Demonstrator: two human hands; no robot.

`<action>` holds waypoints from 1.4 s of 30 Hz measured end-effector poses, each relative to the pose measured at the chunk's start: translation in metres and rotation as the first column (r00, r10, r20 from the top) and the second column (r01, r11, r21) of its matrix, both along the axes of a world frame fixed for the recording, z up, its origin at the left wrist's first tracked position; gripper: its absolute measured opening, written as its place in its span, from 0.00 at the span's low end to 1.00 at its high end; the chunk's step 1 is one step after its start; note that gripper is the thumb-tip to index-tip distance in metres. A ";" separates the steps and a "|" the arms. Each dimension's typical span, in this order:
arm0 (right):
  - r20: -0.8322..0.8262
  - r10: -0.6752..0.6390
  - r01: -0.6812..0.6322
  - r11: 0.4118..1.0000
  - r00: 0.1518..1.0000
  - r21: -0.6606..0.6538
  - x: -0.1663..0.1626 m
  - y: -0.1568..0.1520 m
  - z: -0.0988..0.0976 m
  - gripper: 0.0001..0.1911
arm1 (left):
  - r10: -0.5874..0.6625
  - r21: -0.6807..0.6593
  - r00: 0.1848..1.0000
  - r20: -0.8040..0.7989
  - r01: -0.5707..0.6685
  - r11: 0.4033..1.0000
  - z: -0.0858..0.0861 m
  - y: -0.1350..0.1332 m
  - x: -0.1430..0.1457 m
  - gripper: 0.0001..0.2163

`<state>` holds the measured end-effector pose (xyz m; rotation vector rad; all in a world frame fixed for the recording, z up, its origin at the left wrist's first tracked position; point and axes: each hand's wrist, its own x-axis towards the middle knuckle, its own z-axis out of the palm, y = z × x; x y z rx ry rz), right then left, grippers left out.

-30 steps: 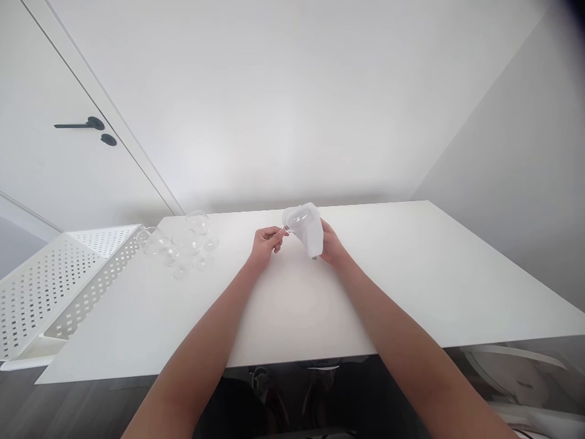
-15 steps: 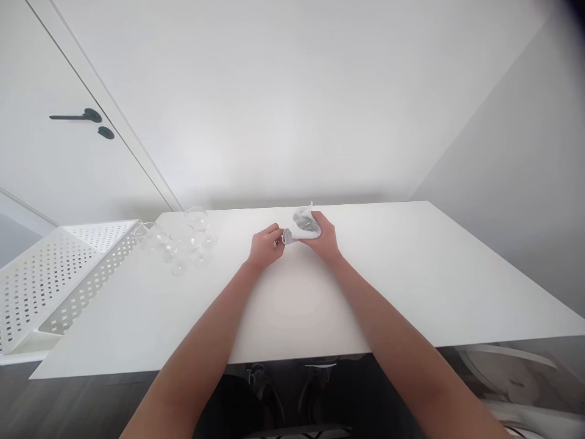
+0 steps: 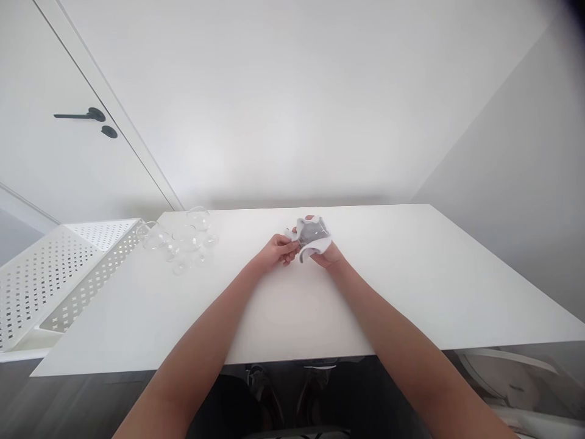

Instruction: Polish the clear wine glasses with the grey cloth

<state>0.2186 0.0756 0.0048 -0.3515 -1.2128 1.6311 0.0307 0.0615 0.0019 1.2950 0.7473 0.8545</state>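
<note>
Hands had drawn together at frame centre: left hand (image 3: pixel 280 250) pinched the glass (image 3: pixel 313 231) by its stem, steadying it, while right hand (image 3: pixel 329 255) clutched a cloth (image 3: pixel 319 246) round its bowl.

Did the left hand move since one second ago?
Yes. The left hand has shifted right, away from the cluster of glasses, up to the wrapped glass.

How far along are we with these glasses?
Done: no glass can be told as finished. In hand: one glass, wrapped in the white cloth held by the right hand, left hand pinching its end. Left: seemingly the cluster of glasses beside the perforated rack.
</note>
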 end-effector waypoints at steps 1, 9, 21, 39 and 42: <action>-0.019 -0.006 0.006 1.000 1.000 -0.010 0.001 0.001 -0.001 0.35 | 0.052 0.091 0.997 -0.049 -0.047 0.995 -0.001 -0.001 0.003 0.21; 0.277 -0.688 0.691 0.716 0.671 0.104 0.002 0.007 -0.003 0.14 | 0.489 0.601 0.809 -0.327 -0.221 0.768 -0.010 0.002 0.010 0.18; -0.078 -0.017 0.019 1.000 0.997 0.022 -0.002 -0.004 0.010 0.27 | 0.026 -0.096 0.993 0.115 -0.015 0.995 0.005 0.005 -0.010 0.19; 0.210 -0.726 0.613 0.673 0.655 0.413 -0.004 -0.012 0.012 0.30 | 0.538 0.687 0.825 -0.172 -0.291 0.666 -0.004 0.003 0.004 0.09; 0.239 -0.733 0.617 0.670 0.637 0.412 0.002 -0.008 0.011 0.11 | 0.483 0.690 0.841 -0.244 -0.199 0.696 -0.003 0.001 0.002 0.11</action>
